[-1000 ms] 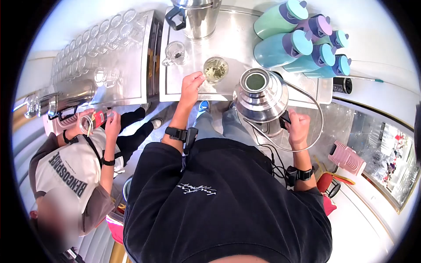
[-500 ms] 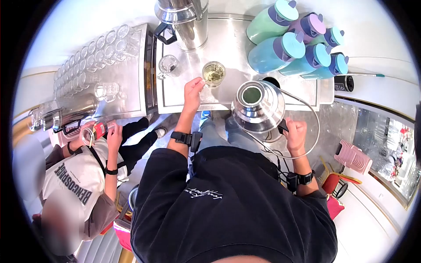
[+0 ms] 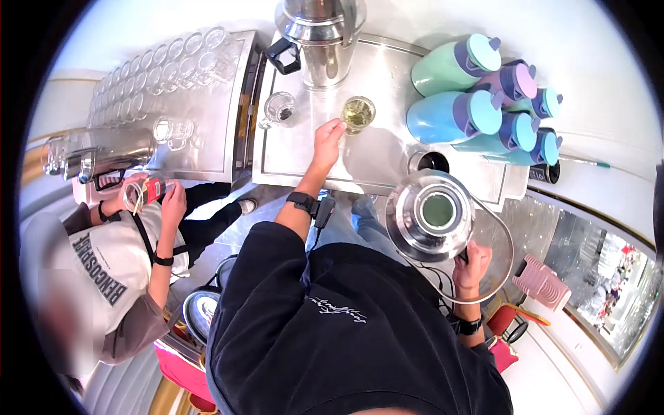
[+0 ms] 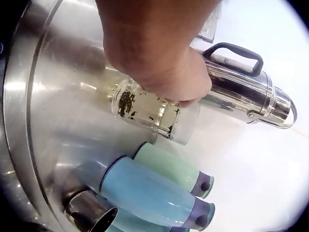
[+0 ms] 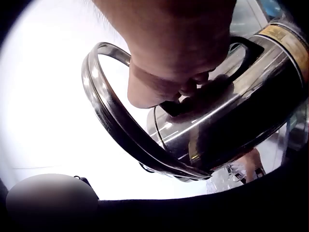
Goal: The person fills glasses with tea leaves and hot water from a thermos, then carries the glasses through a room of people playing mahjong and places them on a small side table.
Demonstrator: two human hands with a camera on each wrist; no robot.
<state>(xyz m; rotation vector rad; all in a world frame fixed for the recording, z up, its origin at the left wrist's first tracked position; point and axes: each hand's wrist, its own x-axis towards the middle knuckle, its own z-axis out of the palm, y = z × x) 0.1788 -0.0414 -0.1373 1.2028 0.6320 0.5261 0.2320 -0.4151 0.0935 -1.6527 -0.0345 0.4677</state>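
Note:
In the head view my left hand [image 3: 328,142] pinches the handle side of a glass mug [image 3: 359,116] over the steel tabletop [image 3: 373,155]. Pale yellow liquid and dark tea leaves show through the mug [image 4: 149,113] in the left wrist view. My right hand [image 3: 474,266] grips the black handle of a shiny steel thermos [image 3: 415,232], its uncapped mouth facing up, near the table's front edge. The curled fingers on that handle [image 5: 246,58] show in the right wrist view, beside the thermos's hoop-shaped metal bail [image 5: 111,116].
Left of the mug stands another glass mug [image 3: 280,108] with dark leaves. A second steel thermos [image 3: 325,59] is at the back. Several coloured flasks [image 3: 453,114] and a dark-mouthed cup [image 3: 432,162] are at right. On the left, a person [image 3: 124,256] stands by rows of glasses [image 3: 162,66].
The thermos in my right hand has drawn back from the table toward my body, uncovering the dark-mouthed cup. My left hand stays at the mug while the head view shifts.

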